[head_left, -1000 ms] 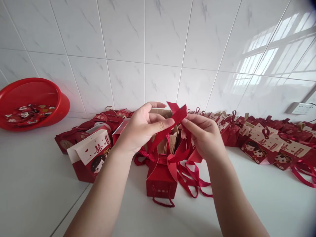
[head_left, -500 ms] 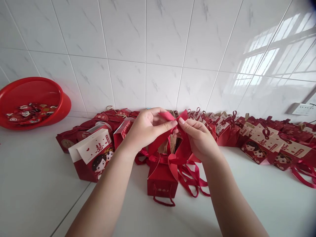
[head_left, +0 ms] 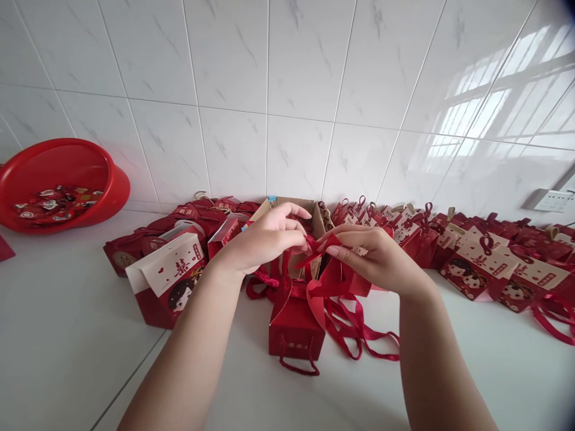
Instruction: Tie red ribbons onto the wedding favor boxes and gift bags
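A small red gift box [head_left: 296,326] stands on the white tabletop, its twisted cord handle hanging down the near side. Above it, a red ribbon [head_left: 331,241] runs up from the box's top and is pinched between my two hands. My left hand [head_left: 276,236] holds the ribbon between thumb and fingertips, the upper fingers lifted. My right hand [head_left: 371,251] pinches it between thumb and forefinger, palm down. Loose ribbon [head_left: 359,332] lies in loops on the table right of the box. Part of the ribbon is hidden behind my fingers.
To the left stand a cream-and-red cartoon gift box [head_left: 173,275] and several dark red boxes [head_left: 193,209]. Behind my hands is an open cardboard box [head_left: 296,203]. Rows of gift boxes [head_left: 480,257] line the right side. A red basin [head_left: 114,182] holding small packets sits far left.
My hands have drawn slightly apart and lower. The ribbon loop held up between them has become a flatter, twisted stretch, and the cardboard box behind shows more.
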The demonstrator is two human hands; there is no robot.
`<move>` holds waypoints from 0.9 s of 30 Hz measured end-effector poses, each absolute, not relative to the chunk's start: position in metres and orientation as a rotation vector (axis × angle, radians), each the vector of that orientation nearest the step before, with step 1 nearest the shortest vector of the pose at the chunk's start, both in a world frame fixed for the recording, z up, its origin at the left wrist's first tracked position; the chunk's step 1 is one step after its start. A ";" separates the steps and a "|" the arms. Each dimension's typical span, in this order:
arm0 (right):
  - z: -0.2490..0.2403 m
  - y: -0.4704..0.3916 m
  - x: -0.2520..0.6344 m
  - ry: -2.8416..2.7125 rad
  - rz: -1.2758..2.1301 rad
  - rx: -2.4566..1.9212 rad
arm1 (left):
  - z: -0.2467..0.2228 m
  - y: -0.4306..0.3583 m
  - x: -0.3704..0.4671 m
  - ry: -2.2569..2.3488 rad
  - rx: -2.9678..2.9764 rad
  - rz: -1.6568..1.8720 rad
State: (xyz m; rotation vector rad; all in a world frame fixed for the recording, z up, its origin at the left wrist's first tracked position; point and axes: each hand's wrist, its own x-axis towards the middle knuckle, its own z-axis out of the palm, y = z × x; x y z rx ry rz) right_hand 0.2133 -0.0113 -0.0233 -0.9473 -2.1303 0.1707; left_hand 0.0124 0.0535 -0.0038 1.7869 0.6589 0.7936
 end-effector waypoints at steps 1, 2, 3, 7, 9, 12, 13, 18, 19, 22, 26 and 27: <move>-0.024 -0.011 0.213 -2.156 0.132 -0.972 | -0.004 0.053 0.013 0.667 1.794 0.779; -0.024 -0.011 0.211 -2.166 0.097 -0.994 | -0.004 0.053 0.013 0.674 1.799 0.768; -0.025 -0.010 0.210 -2.162 0.068 -1.011 | -0.004 0.053 0.013 0.678 1.805 0.761; -0.028 -0.006 0.205 -2.109 0.025 -1.041 | -0.003 0.050 0.013 0.772 1.885 0.793; -0.029 -0.005 0.205 -2.086 0.025 -1.042 | -0.003 0.049 0.012 0.867 1.981 0.813; -0.029 -0.003 0.206 -2.041 0.046 -1.055 | -0.003 0.046 0.012 0.898 2.136 0.854; -0.030 -0.002 0.207 -2.018 0.054 -1.069 | -0.003 0.044 0.012 0.883 2.185 0.886; -0.031 0.002 0.207 -1.951 0.109 -1.048 | -0.003 0.035 0.010 0.833 2.478 1.034; -0.031 0.003 0.207 -1.938 0.124 -1.028 | -0.003 0.035 0.009 0.835 2.546 1.058; -0.035 0.000 0.208 -1.801 0.159 -1.020 | -0.004 0.039 0.002 0.853 2.731 1.198; -0.049 -0.011 0.215 -1.467 0.306 -1.139 | -0.004 0.045 -0.021 0.863 2.914 1.295; -0.054 -0.015 0.218 -1.393 0.345 -1.191 | -0.004 0.045 -0.029 0.882 2.934 1.279</move>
